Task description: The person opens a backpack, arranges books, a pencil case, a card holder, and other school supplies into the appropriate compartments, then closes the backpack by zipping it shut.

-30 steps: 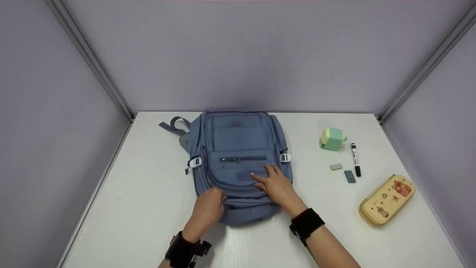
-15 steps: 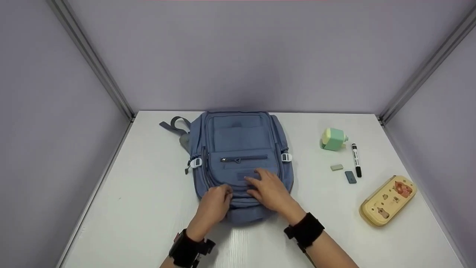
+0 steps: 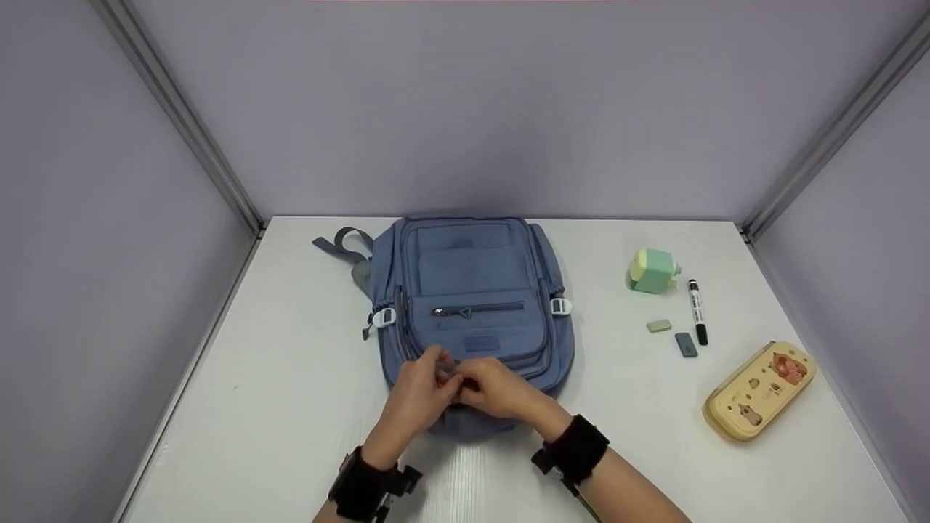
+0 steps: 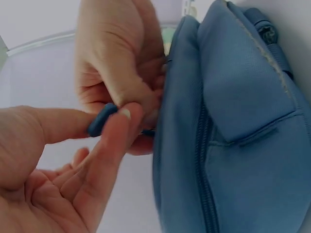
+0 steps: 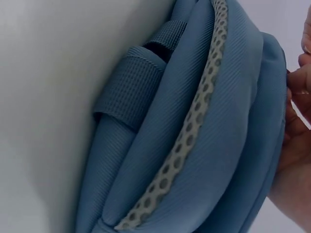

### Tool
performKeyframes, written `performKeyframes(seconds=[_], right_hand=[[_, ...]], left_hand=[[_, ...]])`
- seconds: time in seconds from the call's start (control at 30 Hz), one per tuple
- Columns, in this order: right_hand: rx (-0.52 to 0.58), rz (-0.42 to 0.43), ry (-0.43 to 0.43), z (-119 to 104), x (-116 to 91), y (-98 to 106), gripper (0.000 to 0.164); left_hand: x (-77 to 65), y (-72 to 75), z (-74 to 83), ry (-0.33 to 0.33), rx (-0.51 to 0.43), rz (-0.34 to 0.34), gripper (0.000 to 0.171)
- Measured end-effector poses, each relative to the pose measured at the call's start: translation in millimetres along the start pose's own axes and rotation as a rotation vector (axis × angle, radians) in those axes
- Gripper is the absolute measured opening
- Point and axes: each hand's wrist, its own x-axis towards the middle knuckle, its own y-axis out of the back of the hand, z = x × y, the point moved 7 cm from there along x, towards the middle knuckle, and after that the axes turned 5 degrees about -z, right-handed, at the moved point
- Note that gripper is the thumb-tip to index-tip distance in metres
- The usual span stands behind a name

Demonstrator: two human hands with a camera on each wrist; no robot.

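A blue backpack (image 3: 465,269) lies front side up on the white table. My left hand (image 3: 415,398) is at its near end, and in the left wrist view its thumb and finger pinch a small blue zipper pull (image 4: 101,121). My right hand (image 3: 501,388) meets it there, fingers curled and pinching at the backpack's edge; what exactly lies between those fingertips is hidden. A zipper track (image 4: 204,170) runs along the bag in the left wrist view. In the right wrist view, part of a hand shows at the right edge, against the blue fabric.
On the right of the table are a green-and-yellow carton-shaped object (image 3: 652,271), a black-and-white marker (image 3: 697,312), a small pale block (image 3: 659,326), a dark blue block (image 3: 686,345) and a yellow pencil case (image 3: 759,392). Grey panels (image 3: 465,109) enclose the table.
My right hand has come off the backpack's front and moved left and nearer, its fingers now curled beside my left hand. The left hand has shifted slightly right.
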Motion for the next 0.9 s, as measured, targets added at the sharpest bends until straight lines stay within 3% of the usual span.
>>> performKeyframes(seconds=[0.13,0.3,0.4,0.47,0.6,0.77,0.9], right_hand=[[0.038,0.004,-0.005,3.9,-0.5,-0.4,0.019],[0.028,0.051,-0.048,6.0,0.4,3.3,0.02],[0.004,0.07,-0.067,5.2,0.7,3.3,0.014],[0.002,0.076,-0.085,4.5,0.6,2.3,0.012],[-0.021,0.107,-0.115,0.8,0.3,4.2,0.006],[-0.131,0.139,-0.146,-6.1,-1.2,8.7,0.004],[-0.228,0.158,-0.157,-9.5,-3.9,11.7,0.003]], left_hand=[[2.0,4.0,-2.4,-0.063,0.051,0.016,0.008],[10.1,5.6,-17.2,-0.222,0.303,0.058,0.015],[13.3,1.0,-28.5,-0.309,0.389,0.0,0.021],[13.6,-1.6,-34.8,-0.342,0.391,-0.058,0.021],[13.2,-3.4,-43.0,-0.342,0.363,-0.158,0.016],[11.3,-5.1,-49.4,-0.297,0.329,-0.276,0.018],[11.1,-4.7,-50.9,-0.272,0.328,-0.29,0.014]])
